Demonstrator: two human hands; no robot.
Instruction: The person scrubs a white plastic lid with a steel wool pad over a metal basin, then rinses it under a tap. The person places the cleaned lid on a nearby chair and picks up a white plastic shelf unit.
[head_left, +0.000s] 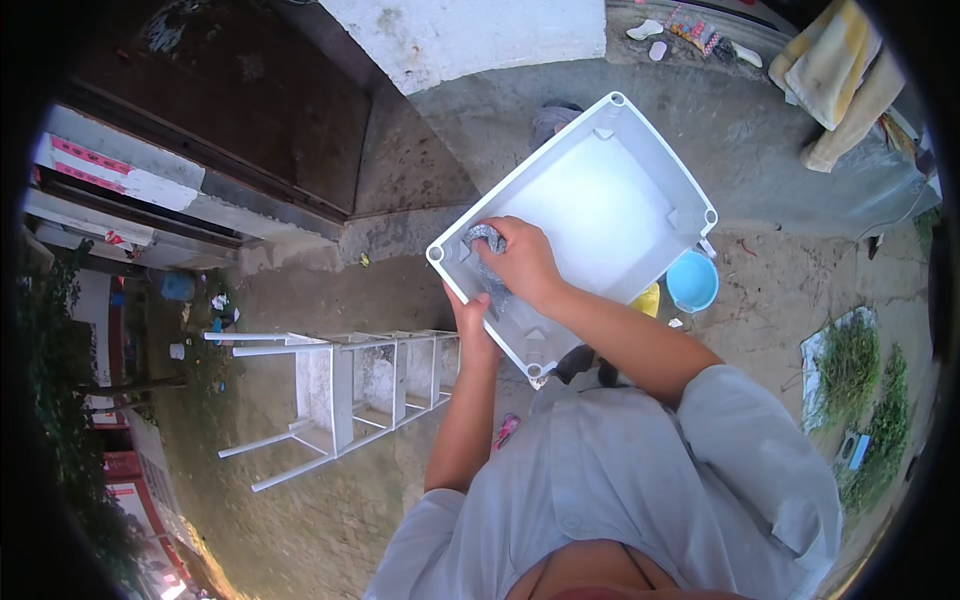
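A white plastic bin (600, 180), rectangular with round holes at its corners, is tilted in front of me with its inside facing up. My left hand (472, 315) grips its lower left rim, thumb over the edge. Inside the bin, near the left corner, my right hand (517, 259) holds a silvery-grey mesh scouring pad (486, 237) against the wall. Wet-looking grey streaks run down the wall below the pad.
A white shelf rack (364, 390) lies on its side at lower left. Right of the bin stand a blue basin (691, 281) and a yellow object (646, 300). Cut green plants (847, 360) lie farther right; towels (832, 75) hang at upper right.
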